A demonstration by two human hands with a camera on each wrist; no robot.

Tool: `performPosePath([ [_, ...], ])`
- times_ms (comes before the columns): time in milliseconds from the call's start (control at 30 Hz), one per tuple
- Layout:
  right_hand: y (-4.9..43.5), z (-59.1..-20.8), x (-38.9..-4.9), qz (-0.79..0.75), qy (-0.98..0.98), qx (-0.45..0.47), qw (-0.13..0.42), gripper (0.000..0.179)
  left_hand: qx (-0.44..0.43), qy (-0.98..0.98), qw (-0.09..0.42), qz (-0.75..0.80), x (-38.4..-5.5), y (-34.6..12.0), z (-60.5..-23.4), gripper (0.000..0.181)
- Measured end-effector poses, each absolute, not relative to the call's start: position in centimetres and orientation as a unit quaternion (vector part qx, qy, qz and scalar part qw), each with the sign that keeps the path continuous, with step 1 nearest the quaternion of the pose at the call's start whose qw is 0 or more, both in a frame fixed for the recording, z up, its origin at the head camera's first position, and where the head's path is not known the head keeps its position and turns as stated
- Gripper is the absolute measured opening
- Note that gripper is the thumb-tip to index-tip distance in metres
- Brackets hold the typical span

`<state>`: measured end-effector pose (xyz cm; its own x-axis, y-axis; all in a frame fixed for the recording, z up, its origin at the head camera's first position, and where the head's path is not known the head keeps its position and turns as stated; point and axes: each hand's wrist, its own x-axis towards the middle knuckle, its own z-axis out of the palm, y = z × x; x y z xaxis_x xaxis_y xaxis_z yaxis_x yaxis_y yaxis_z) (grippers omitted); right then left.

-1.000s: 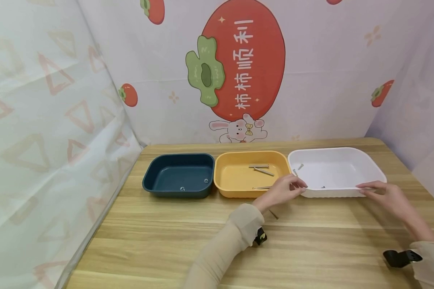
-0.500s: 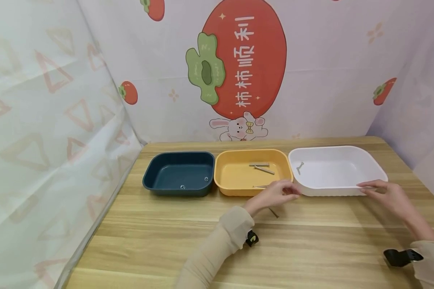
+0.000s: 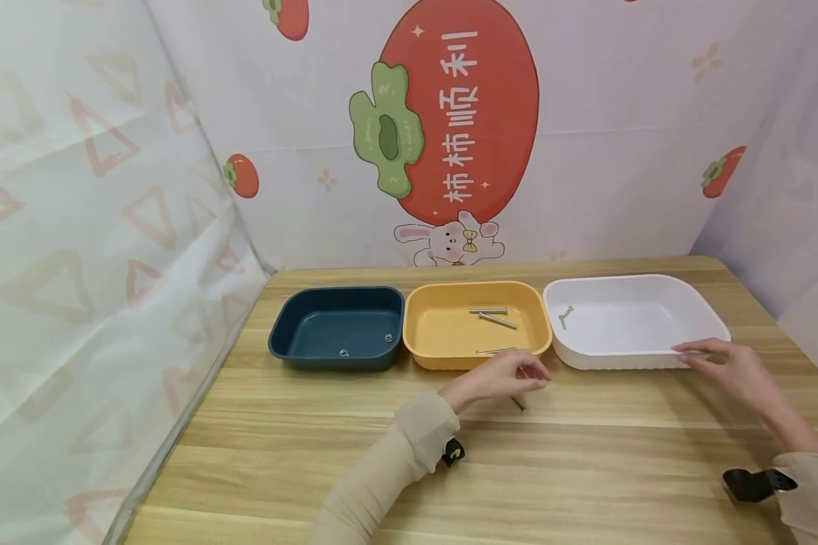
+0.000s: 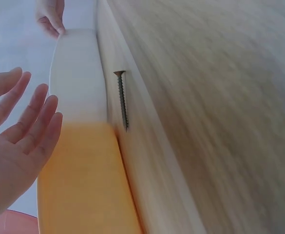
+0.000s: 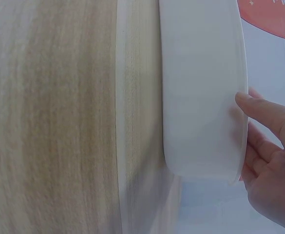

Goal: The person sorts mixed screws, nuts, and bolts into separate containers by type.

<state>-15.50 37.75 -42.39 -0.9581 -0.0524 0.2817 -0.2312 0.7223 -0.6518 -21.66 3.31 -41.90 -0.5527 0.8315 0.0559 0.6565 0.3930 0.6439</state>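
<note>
My left hand [image 3: 499,376] is above the table just in front of the yellow tray [image 3: 443,333], its fingers loose and holding nothing. In the left wrist view a pointed screw [image 4: 122,100] lies on the wood below and beside that hand; the head view shows part of the same screw [image 3: 518,403]. My right hand [image 3: 732,372] pinches the near right rim of the white tray [image 3: 607,361]. From the right wrist, the thumb [image 5: 254,105] is on the tray's outer side, with the other fingers behind the rim.
Long bolts [image 3: 497,321] lie in the yellow tray. Small screws [image 3: 564,316] sit at the left inside the white tray. At the left, a dark blue tray [image 3: 334,364] holds two nuts [image 3: 344,353]. Printed cloth hangs behind the table [image 3: 279,454].
My left hand has drawn away from the white tray's near rim, moving left and toward me. The right hand stays on the rim throughout.
</note>
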Motion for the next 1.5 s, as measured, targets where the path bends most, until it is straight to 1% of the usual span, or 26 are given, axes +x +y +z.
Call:
performPosePath([
  [167,37.9,-42.3,-15.6,0.362,-0.921,0.077,0.117,0.014,0.461,0.826,0.138,0.293,-21.7,2.7,-41.9,0.017],
  [433,38.0,-42.4,-15.6,0.363,-0.921,0.083,0.118,0.013,0.461,0.829,0.156,0.277,-21.4,2.1,-42.1,0.016],
  [600,38.0,-42.3,-15.6,0.366,-0.919,0.084,0.12,0.012,0.469,0.833,0.148,0.253,-21.4,1.7,-42.5,0.014],
  [833,37.9,-42.3,-15.5,0.363,-0.922,0.077,0.113,0.015,0.473,0.836,0.155,0.228,-21.7,1.2,-43.2,0.015],
  [1100,37.9,-42.3,-15.6,0.366,-0.92,0.082,0.118,0.013,0.491,0.841,0.139,0.179,-22.1,1.0,-43.9,0.017],
  [1333,37.9,-42.4,-15.6,0.367,-0.918,0.086,0.121,0.013,0.488,0.842,0.158,0.167,-22.1,0.9,-44.1,0.02],
  [1500,38.0,-42.4,-15.6,0.367,-0.919,0.085,0.119,0.013,0.49,0.841,0.158,0.165,-22.1,1.0,-44.2,0.02],
])
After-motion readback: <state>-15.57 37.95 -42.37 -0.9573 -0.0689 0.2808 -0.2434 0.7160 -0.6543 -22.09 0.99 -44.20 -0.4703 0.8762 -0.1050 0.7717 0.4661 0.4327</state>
